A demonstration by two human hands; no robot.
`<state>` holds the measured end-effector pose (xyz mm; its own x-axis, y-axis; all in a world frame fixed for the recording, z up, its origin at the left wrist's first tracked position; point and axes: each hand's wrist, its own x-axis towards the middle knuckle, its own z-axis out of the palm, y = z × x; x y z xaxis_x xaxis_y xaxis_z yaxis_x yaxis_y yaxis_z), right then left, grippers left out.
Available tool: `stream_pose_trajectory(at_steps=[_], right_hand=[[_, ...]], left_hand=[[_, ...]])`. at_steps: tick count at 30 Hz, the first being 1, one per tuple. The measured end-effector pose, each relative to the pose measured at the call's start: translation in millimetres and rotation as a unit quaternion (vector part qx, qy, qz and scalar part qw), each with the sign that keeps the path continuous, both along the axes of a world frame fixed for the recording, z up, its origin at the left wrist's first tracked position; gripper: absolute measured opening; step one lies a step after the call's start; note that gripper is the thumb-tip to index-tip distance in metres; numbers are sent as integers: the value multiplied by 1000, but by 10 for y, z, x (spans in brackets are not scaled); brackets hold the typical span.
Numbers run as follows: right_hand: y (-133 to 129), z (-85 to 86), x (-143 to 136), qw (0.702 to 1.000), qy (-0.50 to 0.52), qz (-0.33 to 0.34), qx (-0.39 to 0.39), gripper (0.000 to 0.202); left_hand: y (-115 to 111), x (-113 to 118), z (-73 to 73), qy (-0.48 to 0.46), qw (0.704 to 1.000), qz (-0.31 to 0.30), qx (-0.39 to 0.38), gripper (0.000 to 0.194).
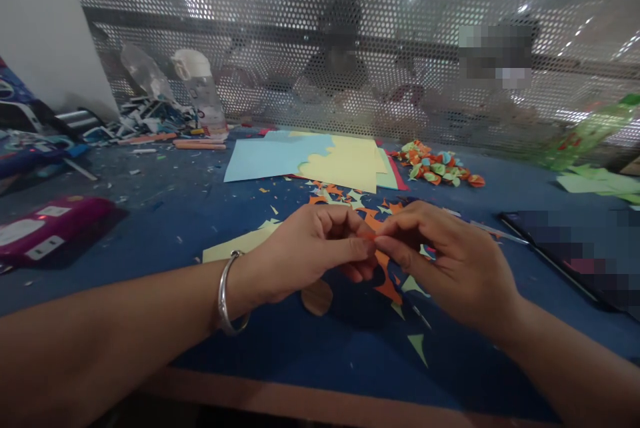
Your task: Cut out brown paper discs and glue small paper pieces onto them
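Observation:
My left hand [305,248], with a silver bangle at its wrist, and my right hand [445,261] meet fingertip to fingertip over the table. Between them they pinch a small piece of orange paper [371,237], mostly hidden by the fingers. A round brown disc [317,298] lies on the table below my left hand. Orange paper offcuts [388,285] and a pale green scrap [417,348] lie beneath and beside my right hand. Just past the hands, several more green and orange scraps [345,197] are scattered. Part of a pale yellow sheet [235,245] shows behind my left forearm.
Blue and yellow paper sheets [270,160] lie beyond, with a pile of folded coloured paper pieces [435,165] beside them. A magenta device [55,228] and a clear bottle [204,98] stand left. Right are a dark tablet-like device [590,261] and a green bottle [585,135]. Perforated metal [280,35] closes the back.

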<state>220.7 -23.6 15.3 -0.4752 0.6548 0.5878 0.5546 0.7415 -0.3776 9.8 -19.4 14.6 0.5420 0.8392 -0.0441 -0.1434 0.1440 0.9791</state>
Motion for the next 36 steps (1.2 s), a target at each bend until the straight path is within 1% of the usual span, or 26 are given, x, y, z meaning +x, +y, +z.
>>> stream_pose_trajectory(at_steps=[5,8,12,15,20,24,29,32,36], right_hand=[[-4,-4,0,1000,6,-2,8,4],[-6,4,-8,1000,6,-2,6,5],[-18,24,-28,1000,7,-8,-5,6],[-32,36,-39,1000,9,-13,-28,8],[-28,22,-39,995,30,-3,-92,11],[-7,-5,-29,983,68,8,-172,15],[-6,39,-44,966,91,20,-240,18],[-8,78,-61,956,117,31,-267,18],[-1,94,-76,946,133,32,-293,14]], left_hand=[[19,-18,-20,-32,999,-8,-36,15],[20,-15,-20,-38,999,-8,-31,14],[-5,8,-4,-24,1000,7,-14,13],[-16,21,17,-22,1000,13,-10,14],[7,13,15,11,1000,-6,7,18],[21,-3,-12,62,997,11,51,20],[8,-27,0,124,979,40,158,18],[27,-43,20,143,969,33,199,17],[72,-62,26,150,965,13,217,13]])
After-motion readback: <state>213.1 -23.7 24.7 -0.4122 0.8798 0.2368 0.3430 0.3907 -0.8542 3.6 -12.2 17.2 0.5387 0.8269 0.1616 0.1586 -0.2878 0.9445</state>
